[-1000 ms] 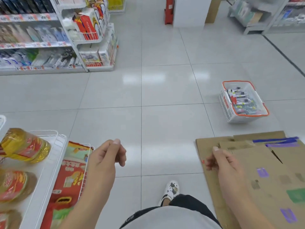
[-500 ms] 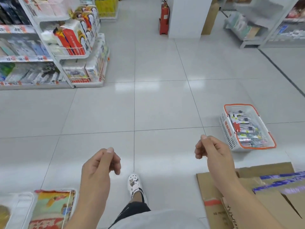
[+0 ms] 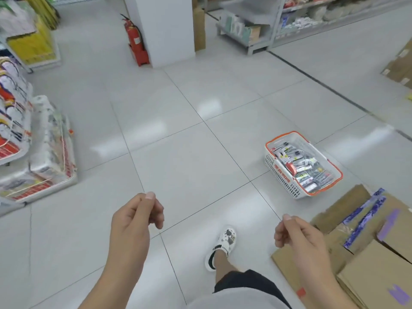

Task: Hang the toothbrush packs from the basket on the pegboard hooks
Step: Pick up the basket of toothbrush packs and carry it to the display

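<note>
A white basket with an orange rim (image 3: 283,179) stands on the tiled floor, ahead and to the right. Several toothbrush packs (image 3: 301,166) lie piled inside it. My left hand (image 3: 136,219) hangs in front of me with its fingers loosely curled and nothing in it. My right hand (image 3: 296,233) is held the same way, empty, about a step short of the basket. No pegboard or hooks are in view.
Flattened cardboard boxes (image 3: 365,253) with purple tape lie at my right. A low shelf of packaged goods (image 3: 44,157) stands at the left. A red fire extinguisher (image 3: 134,41) leans by a white pillar (image 3: 165,30). More shelving (image 3: 289,21) runs along the back right.
The view has turned right and tilted; the basket now lies closer ahead. The wire rack with bottles at my left has left the frame. Both hands stay empty and loosely curled.
</note>
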